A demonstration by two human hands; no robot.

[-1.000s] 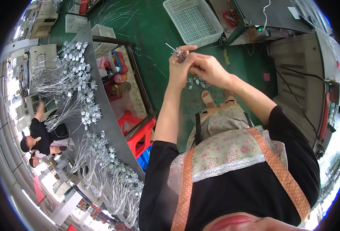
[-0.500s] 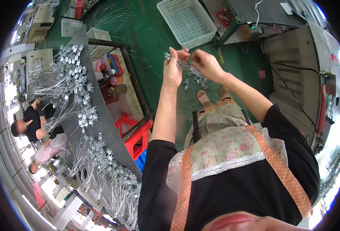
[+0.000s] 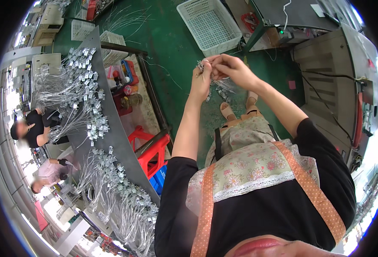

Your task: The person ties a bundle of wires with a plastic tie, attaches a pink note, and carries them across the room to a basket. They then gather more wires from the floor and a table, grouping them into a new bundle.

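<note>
In front of my body, my left hand (image 3: 201,81) is closed around a bundle of thin silvery wires, and their short ends (image 3: 200,65) stick out beside the thumb. My right hand (image 3: 237,75) meets it, with bent fingers pinched on the bundle at the left fingertips. Exactly which wires it grips is hidden by the fingers. Below both hands hang small metal connectors (image 3: 223,89) at the other end of the wires, above the green floor.
On the left, a grey bench (image 3: 122,124) bears several piles of wired metal connectors (image 3: 92,98). Beside it stand a red plastic stool (image 3: 148,156) and a shelf with a jar (image 3: 134,100). A white basket (image 3: 210,28) lies ahead. Two people work beyond the bench.
My right hand has closed in on my left, and the fingertips now meet. The left hand has shifted slightly right, with its fingers curled more tightly round the wires.
</note>
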